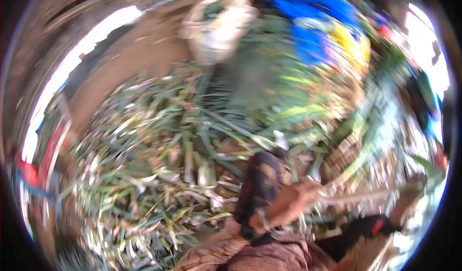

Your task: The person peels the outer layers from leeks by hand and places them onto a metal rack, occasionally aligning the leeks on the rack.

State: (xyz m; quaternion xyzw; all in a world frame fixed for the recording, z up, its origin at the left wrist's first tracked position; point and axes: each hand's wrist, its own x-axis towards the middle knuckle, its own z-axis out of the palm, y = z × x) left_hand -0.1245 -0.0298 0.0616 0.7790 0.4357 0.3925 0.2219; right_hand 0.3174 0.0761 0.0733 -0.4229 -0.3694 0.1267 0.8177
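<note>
Motion blur softens the whole view. My left hand [296,201], with a band at the wrist, is closed at the near end of a long pale leek [358,196]. The leek stretches to the right towards its green leaves. At the right edge, my right hand [411,194] is closed round the leek's leafy side; its fingers are smeared. A dark sleeve covers that forearm. Beyond my hands, a bunch of leeks [356,131] slants away. Loose leek trimmings [159,184] cover the ground on the left.
A large pile of green leeks [260,74] lies ahead. A white sack [216,28] stands behind it, and blue and yellow sheeting [313,25] lies over the pile's far right. Bare brown ground [130,64] shows at upper left. A red and blue object [36,175] stands at far left.
</note>
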